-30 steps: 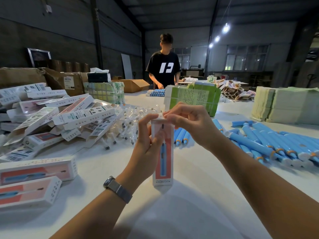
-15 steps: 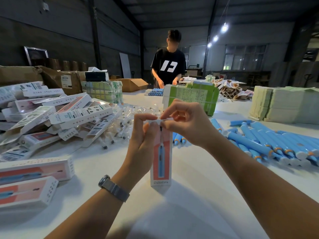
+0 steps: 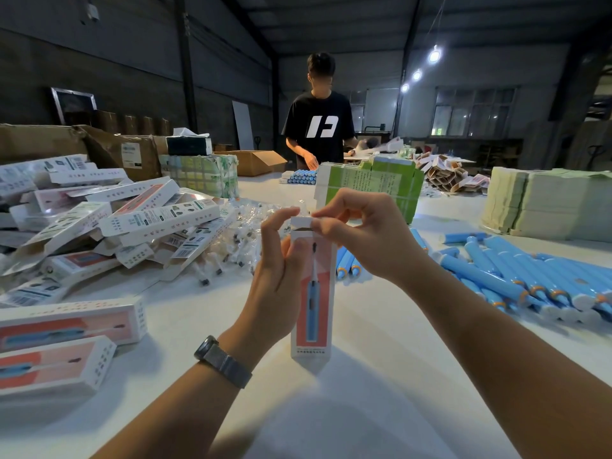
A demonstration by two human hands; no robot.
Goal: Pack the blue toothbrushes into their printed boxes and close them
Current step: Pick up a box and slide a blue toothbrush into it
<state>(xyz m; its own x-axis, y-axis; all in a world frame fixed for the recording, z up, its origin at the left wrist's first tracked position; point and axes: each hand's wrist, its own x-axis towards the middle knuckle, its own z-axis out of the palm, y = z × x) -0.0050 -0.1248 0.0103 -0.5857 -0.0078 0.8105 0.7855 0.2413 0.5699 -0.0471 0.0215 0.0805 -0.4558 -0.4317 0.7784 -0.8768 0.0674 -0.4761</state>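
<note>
The white table [image 3: 364, 342] lies bare in front of and below the hands, with open room down to the near edge; clutter hems it on both sides. On the left a heap of open printed boxes [image 3: 109, 220] spills toward the middle, and two closed boxes [image 3: 66, 342] lie flat near the left edge. On the right a spread of loose blue toothbrushes [image 3: 516, 276] reaches toward the far right edge, and a few more blue toothbrushes lie just behind the hands. A green carton stack [image 3: 371, 187] stands beyond the hands, with a pile of clear wrapped brush heads [image 3: 245, 226] to its left.

The printed box [image 3: 311, 299] stands upright in the middle, its pointed bottom flap touching the table. What is inside cannot be seen; only the printed toothbrush on its front shows. The left hand [image 3: 275, 276] curls round the box's upper left side, thumb up at the top. The right hand [image 3: 364, 233] pinches the white top flap [image 3: 303, 222] between thumb and forefinger, the flap bent over the opening with a dark gap under it.

Compared with half a second ago, the flap sits lower and flatter over the opening, and the person across the table [image 3: 319, 127] stands more upright.
</note>
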